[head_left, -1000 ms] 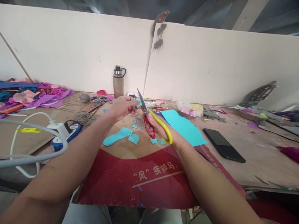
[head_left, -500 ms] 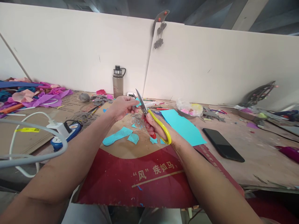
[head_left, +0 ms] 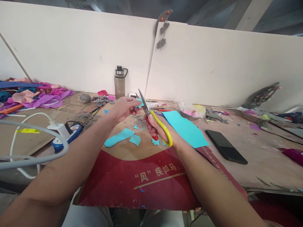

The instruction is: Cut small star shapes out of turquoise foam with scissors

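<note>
Between thumb and fingers, my left hand (head_left: 126,108) pinches a small piece of turquoise paper (head_left: 140,103). My right hand (head_left: 155,126) grips scissors (head_left: 163,129) with yellow and red handles. Their blades are parted and reach up beside the turquoise piece; whether they touch it I cannot tell. Below the hands, on the cardboard (head_left: 142,176) with its red printed front, lie a long turquoise paper offcut (head_left: 119,137), a smaller piece (head_left: 135,140) with a curved outline on it, and a few scraps. Right of my right hand lies a large turquoise sheet (head_left: 187,129).
A black phone (head_left: 226,146) lies at the right. A bottle (head_left: 119,82) stands by the white back panel. Coloured paper scraps (head_left: 35,94), a white cable (head_left: 47,160) and a blue power strip (head_left: 67,138) occupy the left. Behind the sheet sits a plastic-lined dish (head_left: 192,110).
Both hands stay almost in place. The turquoise piece shows slightly more beside the blades, and the scissors have shifted very little.
</note>
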Available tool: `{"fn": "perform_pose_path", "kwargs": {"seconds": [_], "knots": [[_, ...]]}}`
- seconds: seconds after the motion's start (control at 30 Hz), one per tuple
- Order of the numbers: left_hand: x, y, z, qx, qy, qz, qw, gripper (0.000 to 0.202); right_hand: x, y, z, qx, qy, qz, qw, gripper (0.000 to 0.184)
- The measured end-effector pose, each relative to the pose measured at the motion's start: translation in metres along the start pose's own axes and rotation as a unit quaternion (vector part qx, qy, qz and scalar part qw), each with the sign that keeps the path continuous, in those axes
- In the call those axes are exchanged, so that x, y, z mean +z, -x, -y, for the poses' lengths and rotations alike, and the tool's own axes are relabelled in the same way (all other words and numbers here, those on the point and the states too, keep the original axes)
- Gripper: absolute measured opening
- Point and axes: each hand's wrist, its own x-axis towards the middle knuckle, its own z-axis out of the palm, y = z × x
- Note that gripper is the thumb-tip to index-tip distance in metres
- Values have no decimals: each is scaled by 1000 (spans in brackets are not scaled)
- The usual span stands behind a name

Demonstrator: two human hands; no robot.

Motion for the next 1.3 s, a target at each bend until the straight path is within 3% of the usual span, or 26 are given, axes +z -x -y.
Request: {"fn": "perform_pose_path", "kwargs": {"seconds": [0.4, 0.83, 1.3], "knots": [[0, -2, 4, 18, 32, 12, 999, 20, 6, 0, 6, 1, -5, -4, 1000, 53], [6, -1, 7, -4, 97, 4, 995, 17, 8, 1, 9, 0, 43, -24, 999, 63], [13, 0, 11, -23, 121, -24, 992, 15, 8, 0, 8, 0, -1, -29, 1000, 64]]}}
